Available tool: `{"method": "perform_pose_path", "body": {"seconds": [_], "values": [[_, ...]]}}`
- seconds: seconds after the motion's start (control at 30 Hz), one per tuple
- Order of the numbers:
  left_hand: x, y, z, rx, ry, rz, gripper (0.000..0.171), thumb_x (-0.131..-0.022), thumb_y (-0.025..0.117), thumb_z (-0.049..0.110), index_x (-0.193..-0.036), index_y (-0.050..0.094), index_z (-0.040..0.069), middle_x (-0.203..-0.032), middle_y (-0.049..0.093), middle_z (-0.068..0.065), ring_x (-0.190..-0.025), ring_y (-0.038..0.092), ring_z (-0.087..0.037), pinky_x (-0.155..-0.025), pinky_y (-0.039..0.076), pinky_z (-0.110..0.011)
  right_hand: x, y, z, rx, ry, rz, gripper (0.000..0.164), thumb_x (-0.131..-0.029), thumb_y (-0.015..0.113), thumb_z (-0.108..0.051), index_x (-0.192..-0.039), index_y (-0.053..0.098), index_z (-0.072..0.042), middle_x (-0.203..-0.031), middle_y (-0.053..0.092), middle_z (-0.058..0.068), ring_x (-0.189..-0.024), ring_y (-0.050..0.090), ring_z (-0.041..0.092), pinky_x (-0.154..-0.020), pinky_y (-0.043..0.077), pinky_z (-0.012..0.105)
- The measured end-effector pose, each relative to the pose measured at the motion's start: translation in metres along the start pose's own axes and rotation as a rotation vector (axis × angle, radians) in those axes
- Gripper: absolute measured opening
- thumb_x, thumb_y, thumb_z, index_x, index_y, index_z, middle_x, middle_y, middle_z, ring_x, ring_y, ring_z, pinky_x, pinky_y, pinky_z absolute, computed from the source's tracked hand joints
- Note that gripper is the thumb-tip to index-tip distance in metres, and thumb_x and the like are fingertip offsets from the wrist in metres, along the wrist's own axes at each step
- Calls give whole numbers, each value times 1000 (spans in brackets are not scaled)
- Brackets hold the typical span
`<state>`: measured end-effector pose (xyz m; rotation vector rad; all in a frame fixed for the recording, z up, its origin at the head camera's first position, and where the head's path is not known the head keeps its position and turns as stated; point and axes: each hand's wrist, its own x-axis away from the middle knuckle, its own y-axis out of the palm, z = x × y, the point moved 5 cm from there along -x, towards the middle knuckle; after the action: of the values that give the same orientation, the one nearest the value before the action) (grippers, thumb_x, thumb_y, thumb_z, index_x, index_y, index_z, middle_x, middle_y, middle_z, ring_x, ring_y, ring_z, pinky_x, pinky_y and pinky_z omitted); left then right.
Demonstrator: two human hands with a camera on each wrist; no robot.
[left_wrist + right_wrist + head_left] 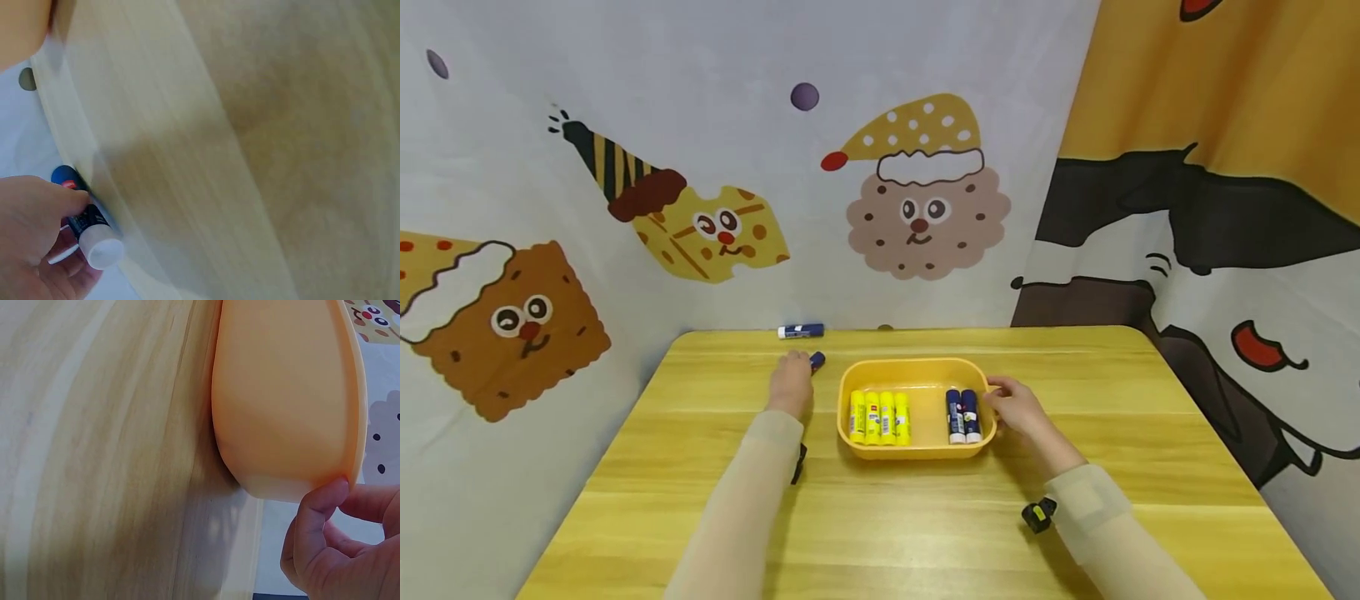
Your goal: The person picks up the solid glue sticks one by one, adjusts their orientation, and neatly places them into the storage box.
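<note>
My left hand pinches a navy glue stick with a pale end between thumb and fingers, left of the yellow bin. In the head view, that hand hides most of the stick. My right hand grips the bin's right end at the rim; its thumb and fingertips show there in the right wrist view. Several yellow glue sticks lie side by side in the bin's left part. Two navy glue sticks lie parallel at its right side.
Another navy glue stick with a white end lies at the table's back edge, left of the bin. A light wooden table carries everything. Behind it hangs a curtain printed with cartoon figures.
</note>
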<state>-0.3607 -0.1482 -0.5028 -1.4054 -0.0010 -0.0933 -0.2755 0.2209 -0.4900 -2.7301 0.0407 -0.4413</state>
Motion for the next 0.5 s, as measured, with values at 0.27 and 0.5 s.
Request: {"method": "perform_pose_path", "body": {"seconds": [0.27, 0.5], "values": [[11, -13, 0, 224, -61, 53, 60, -92, 51, 3, -148, 32, 15, -125, 46, -27, -104, 56, -41, -83, 52, -50, 2, -1, -2, 21, -4, -17, 46, -95, 52, -9, -138, 41, 1, -108, 49, 17, -68, 52, 17, -58, 53, 36], [19, -22, 0, 485, 5, -1, 62, -97, 48, 11, -152, 21, 19, -130, 36, -35, -107, 53, -40, -91, 48, -48, 0, 0, -2, 27, 4, -38, 46, -96, 52, -10, -139, 40, 0, -109, 48, 16, -70, 52, 15, -60, 54, 35]]}}
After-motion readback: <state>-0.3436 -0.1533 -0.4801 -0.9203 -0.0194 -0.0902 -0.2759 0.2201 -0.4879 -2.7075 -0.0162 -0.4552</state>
